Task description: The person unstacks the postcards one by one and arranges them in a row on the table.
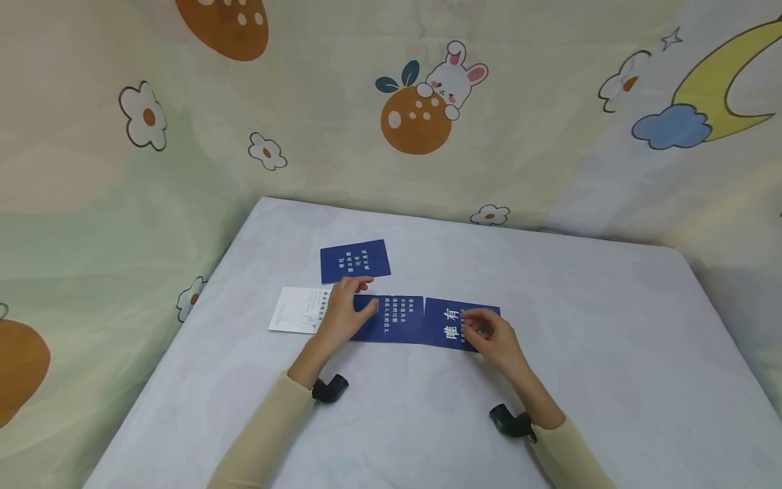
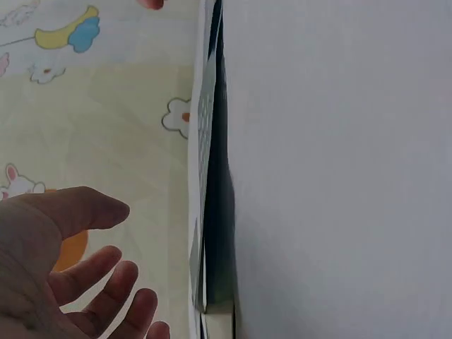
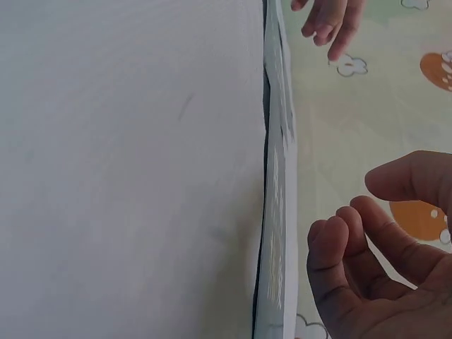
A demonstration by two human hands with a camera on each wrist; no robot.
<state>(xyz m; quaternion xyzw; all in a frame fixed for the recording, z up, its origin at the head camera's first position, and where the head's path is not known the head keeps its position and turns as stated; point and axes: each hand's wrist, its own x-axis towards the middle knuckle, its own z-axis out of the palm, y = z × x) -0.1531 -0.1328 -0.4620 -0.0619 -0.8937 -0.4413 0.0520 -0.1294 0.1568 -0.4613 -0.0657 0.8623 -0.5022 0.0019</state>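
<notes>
A row of cards lies across the table: a white printed card (image 1: 293,310) at the left, a dark blue card (image 1: 403,312) with white characters in the middle, and another blue card (image 1: 441,316) with larger characters at the right. My left hand (image 1: 342,314) is over the join of the white and middle cards, its thumb and fingers apart. Over the right end of the row is my right hand (image 1: 497,339), fingers bent towards the thumb, and the right wrist view shows nothing between them. Both wrist views catch the cards nearly edge-on, slightly raised.
A separate blue card (image 1: 334,261) with white characters lies behind the row, just beyond the left fingertips. White cloth covers the table (image 1: 599,326). A patterned curtain (image 1: 330,88) hangs behind it. Each wrist wears a black camera (image 1: 330,389).
</notes>
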